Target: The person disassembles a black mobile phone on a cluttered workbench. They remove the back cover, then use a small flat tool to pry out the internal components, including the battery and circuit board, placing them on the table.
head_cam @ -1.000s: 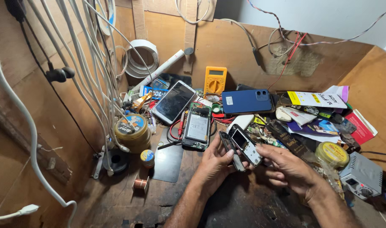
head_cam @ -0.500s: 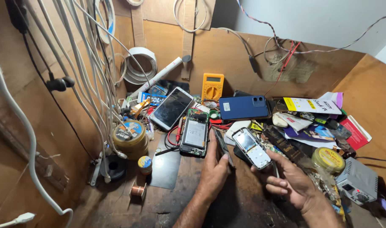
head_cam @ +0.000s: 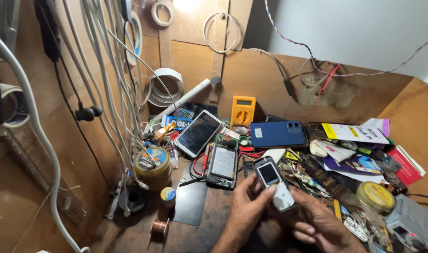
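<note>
Brown wooden boards enclose a cluttered tabletop (head_cam: 209, 225) whose dark, scuffed surface is seen near the lower edge. Low in the middle, a small silver keypad phone (head_cam: 275, 183) with a rounded body and a dark little screen is held between both hands, tilted above the tabletop. The left hand (head_cam: 245, 206) is curled against its left side, the thumb pressed on its pale lower face; the right hand (head_cam: 319, 222) is cupped beneath its lower end, the fingers bent inward. How firmly it is pinched from below cannot be told.

Just beyond the left hand, an opened smartphone (head_cam: 223, 161) with a bared grey battery and green frame is laid flat, and a glossy black smartphone (head_cam: 198, 133) is lying at a slant beside it. A flat dark mat (head_cam: 191, 199) is spread to the left. Behind these, a yellow multimeter (head_cam: 243, 110) is propped and a blue matte phone back (head_cam: 278, 134) is laid face down. To the right, a round yellow tin (head_cam: 374, 196) and a grey boxy device (head_cam: 410, 227) are seen among glossy papers. At the left, a brass-coloured round jar (head_cam: 153, 165) and a small copper wire spool (head_cam: 159, 227) are set under hanging white cables (head_cam: 106, 84).
</note>
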